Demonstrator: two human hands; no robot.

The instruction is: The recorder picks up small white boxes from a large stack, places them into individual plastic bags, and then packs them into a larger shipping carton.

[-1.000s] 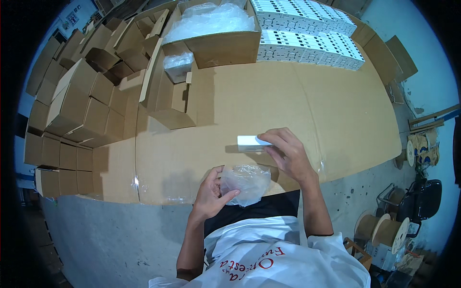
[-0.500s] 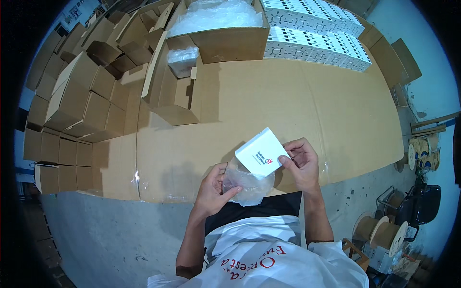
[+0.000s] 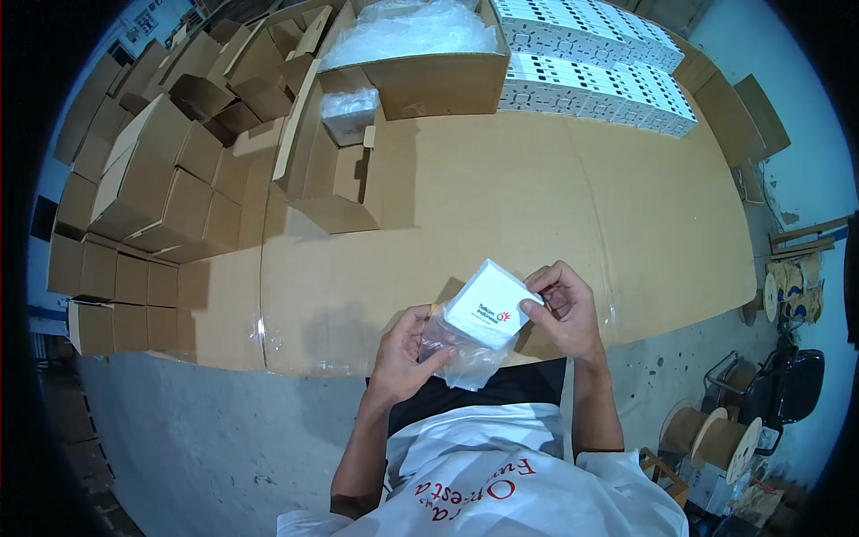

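Head view: white box [image 3: 488,311] gripped by right hand [image 3: 562,309]; left hand [image 3: 407,351] holds plastic bag [image 3: 461,356] under it.

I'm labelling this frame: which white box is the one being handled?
On the cardboard sheet, near its front edge, the small white box sits between both hands, part-way in a clear plastic bag. The other white boxes lie stacked at the far edge.

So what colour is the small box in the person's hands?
White, with a small printed mark; the small box shows in the head view.
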